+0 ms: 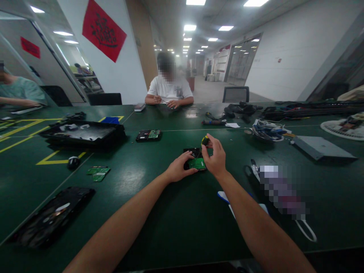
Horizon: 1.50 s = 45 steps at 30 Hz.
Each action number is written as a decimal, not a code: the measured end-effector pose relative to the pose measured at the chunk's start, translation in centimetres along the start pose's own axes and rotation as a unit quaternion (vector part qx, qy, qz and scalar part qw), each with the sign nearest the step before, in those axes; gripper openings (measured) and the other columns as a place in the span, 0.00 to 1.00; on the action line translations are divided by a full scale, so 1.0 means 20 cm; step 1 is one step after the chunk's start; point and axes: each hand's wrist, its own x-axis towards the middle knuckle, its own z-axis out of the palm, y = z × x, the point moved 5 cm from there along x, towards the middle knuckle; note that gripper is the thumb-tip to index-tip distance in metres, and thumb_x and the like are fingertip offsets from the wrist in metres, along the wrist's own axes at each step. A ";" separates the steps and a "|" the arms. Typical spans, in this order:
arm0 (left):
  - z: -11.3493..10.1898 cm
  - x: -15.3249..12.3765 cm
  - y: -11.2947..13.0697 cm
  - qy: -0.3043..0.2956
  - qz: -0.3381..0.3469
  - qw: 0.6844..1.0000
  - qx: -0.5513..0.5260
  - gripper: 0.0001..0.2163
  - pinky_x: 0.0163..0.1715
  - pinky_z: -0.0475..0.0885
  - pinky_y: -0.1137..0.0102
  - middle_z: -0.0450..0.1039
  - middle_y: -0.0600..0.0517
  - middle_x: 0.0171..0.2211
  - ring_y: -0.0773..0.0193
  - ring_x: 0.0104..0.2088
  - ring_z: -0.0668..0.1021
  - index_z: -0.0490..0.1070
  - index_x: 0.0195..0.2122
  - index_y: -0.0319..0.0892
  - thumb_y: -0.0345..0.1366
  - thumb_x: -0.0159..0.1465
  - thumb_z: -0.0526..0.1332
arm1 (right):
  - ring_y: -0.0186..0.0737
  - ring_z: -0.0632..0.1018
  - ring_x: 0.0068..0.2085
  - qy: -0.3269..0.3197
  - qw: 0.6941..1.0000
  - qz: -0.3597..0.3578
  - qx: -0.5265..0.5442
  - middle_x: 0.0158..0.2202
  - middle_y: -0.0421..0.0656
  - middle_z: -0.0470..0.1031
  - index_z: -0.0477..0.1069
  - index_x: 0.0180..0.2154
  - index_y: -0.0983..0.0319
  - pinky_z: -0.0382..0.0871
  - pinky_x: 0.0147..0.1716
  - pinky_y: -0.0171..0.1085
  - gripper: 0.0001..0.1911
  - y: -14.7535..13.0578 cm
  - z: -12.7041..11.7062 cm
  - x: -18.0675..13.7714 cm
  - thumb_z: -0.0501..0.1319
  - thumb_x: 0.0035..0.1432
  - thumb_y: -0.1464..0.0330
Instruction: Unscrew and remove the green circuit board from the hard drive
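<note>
A hard drive [197, 163] with a green circuit board lies on the table in front of me. My left hand [182, 167] grips it from the left, thumb along the near edge and fingers over the top. Between the fingertips of my right hand [215, 154] is a screwdriver [205, 141] with a yellow and black handle, held upright over the board. Its tip is too small to make out. Further back on the left sits another hard drive [148, 135], and loose green circuit boards [98, 173] lie nearer to me.
A black tray [85, 132] stands at left, with a black casing [54, 218] nearer. To the right are bundled cables [267, 131], a grey metal box [322, 148] and a partly blurred pouch [281, 191]. A person [170, 89] sits across the green table [170, 220].
</note>
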 end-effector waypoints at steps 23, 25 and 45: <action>0.00 0.00 0.00 0.002 -0.004 1.000 -0.011 0.28 0.67 0.60 0.50 0.63 0.43 0.67 0.48 0.70 0.62 0.68 0.59 0.48 0.49 0.59 0.70 | 0.46 0.79 0.46 -0.002 1.000 0.013 0.008 0.54 0.51 0.73 0.62 0.63 0.57 0.80 0.46 0.50 0.25 0.01 0.01 -0.01 0.60 0.66 0.65; 0.00 0.00 0.01 0.003 -0.002 1.000 -0.013 0.28 0.68 0.60 0.50 0.63 0.43 0.67 0.48 0.70 0.62 0.69 0.59 0.48 0.48 0.59 0.70 | 0.45 0.79 0.45 0.002 1.000 0.012 0.008 0.53 0.51 0.73 0.63 0.62 0.58 0.81 0.45 0.48 0.25 0.01 0.00 0.00 0.61 0.66 0.65; -0.01 0.00 0.01 0.001 -0.006 1.000 -0.008 0.28 0.67 0.61 0.49 0.63 0.43 0.67 0.48 0.70 0.62 0.68 0.59 0.49 0.47 0.59 0.70 | 0.48 0.78 0.47 -0.005 1.000 0.013 0.003 0.55 0.51 0.72 0.61 0.64 0.57 0.80 0.46 0.51 0.26 0.02 0.01 -0.01 0.59 0.66 0.64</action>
